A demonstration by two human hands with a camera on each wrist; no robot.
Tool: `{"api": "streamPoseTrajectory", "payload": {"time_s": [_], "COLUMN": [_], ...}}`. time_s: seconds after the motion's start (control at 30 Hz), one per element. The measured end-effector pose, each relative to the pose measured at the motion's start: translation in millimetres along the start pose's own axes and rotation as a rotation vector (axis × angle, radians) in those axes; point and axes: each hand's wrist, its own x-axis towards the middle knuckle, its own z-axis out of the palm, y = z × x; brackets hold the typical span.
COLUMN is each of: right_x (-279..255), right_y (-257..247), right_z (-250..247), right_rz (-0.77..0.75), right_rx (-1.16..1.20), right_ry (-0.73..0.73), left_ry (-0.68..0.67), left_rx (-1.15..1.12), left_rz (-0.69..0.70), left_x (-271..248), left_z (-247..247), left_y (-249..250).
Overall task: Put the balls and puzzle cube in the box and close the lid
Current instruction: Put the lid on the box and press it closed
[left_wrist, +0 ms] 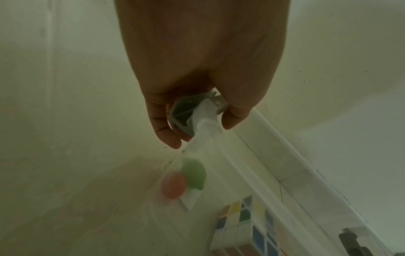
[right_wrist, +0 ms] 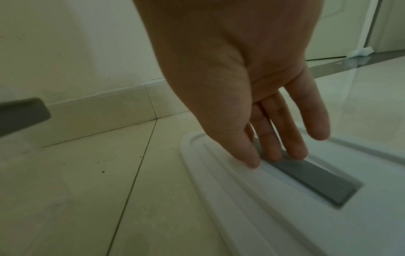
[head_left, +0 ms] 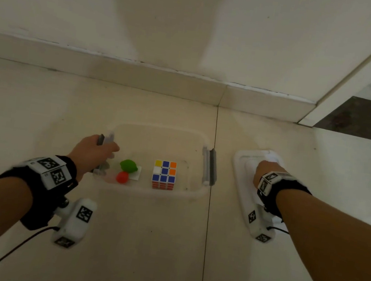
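On the tiled floor, near the skirting, a clear plastic box is seen standing open, with the green ball and the red ball lying touching each other at its left end and the puzzle cube set apart toward its right end. The grey latch on the box's left rim is held by the left hand, whose grip is curled round it. To the right of the box, apart from it, the white lid is laid flat on the floor. The right hand is lowered onto it with a relaxed, open grip, its fingertips touching the lid's grey handle.
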Motion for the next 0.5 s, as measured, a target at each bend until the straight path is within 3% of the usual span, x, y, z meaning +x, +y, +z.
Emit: {"api": "streamPoseTrajectory", "payload": {"time_s": [0.17, 0.5], "right_x": [6.5, 2.4], "right_y": [7.7, 8.5], "right_z": [12.0, 2.1], "right_rz": [0.110, 0.122], "right_rx": [0.130, 0.290], "right_ry": [0.000, 0.071], "left_ry": [0.003, -0.005], "left_rx": [-0.003, 0.001], "left_rz": [-0.012, -0.020], "left_x": [0.7, -1.2], "left_z": [-0.8, -0.4], "left_y": [-0.1, 1.3]}}
